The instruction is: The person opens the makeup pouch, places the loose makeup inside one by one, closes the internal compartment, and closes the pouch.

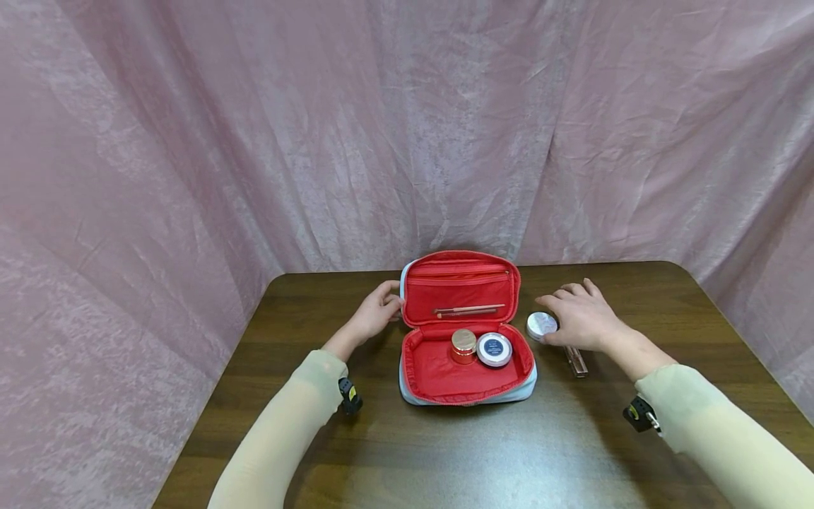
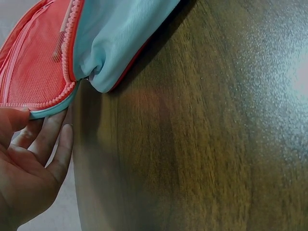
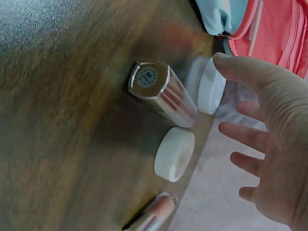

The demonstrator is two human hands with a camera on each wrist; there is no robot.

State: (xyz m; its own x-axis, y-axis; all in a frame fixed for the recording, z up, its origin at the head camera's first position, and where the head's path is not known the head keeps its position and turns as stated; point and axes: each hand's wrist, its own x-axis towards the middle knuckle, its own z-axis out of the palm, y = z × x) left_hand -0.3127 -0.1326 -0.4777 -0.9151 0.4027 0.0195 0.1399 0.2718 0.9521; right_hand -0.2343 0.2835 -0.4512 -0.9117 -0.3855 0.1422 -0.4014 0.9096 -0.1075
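Observation:
A light-blue makeup bag (image 1: 439, 385) with a red lining lies unzipped on the table, its lid raised. My left hand (image 1: 376, 311) holds the lid's left edge, thumb in front and fingers behind, as the left wrist view also shows. In the bag are a gold-lidded jar (image 1: 463, 346) and a round case (image 1: 494, 350) with a dark blue label. Two thin brushes (image 1: 469, 310) lie against the lid's mesh pocket. Right of the bag, my right hand (image 1: 584, 318) hovers with fingers spread, holding nothing, over a white round container (image 1: 540, 324) and a faceted rose-gold tube (image 1: 576, 362).
In the right wrist view, a second white round piece (image 3: 174, 154) and another shiny pinkish tube (image 3: 156, 211) lie beyond the faceted tube. The dark wooden table (image 1: 445, 452) ends at a pink velvet curtain (image 1: 407, 141) behind.

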